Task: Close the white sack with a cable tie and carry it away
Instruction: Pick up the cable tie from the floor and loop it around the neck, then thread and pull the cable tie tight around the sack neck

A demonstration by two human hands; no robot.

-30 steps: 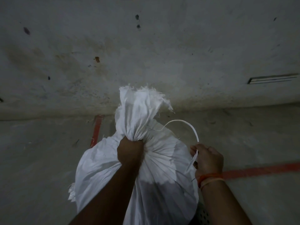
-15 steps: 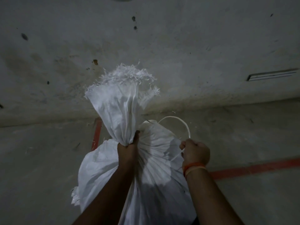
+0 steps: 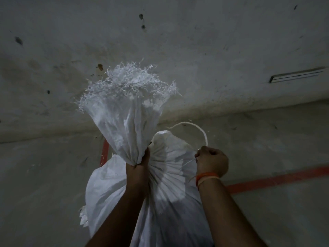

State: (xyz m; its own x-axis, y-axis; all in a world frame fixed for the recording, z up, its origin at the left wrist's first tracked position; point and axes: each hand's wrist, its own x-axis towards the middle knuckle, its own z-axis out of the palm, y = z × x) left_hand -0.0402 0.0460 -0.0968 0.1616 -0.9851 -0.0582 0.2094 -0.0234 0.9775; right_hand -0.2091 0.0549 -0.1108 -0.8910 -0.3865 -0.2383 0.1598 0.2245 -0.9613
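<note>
The white sack (image 3: pixel 165 189) stands on the concrete floor (image 3: pixel 44 175), near a red line (image 3: pixel 277 179). The left hand (image 3: pixel 138 168) has its fingers clenched around the gathered neck, the frayed top fanning upward. The right hand (image 3: pixel 211 162), beside the neck, pinches a curved white cable tie (image 3: pixel 197 128) in closed fingers.

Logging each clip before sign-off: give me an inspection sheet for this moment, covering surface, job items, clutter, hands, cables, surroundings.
Surface: grey concrete floor, red painted lines.
Job's things: white sack standing, neck gathered, frayed top fanned out; cable tie arcs free, not looped round the neck.
Clutter: small white scraps on floor.
Hands: left hand clenched on neck; right hand fisted on tie, orange wristband.
Cables: nothing seen.
Surroundings: stained wall, slot vent.
</note>
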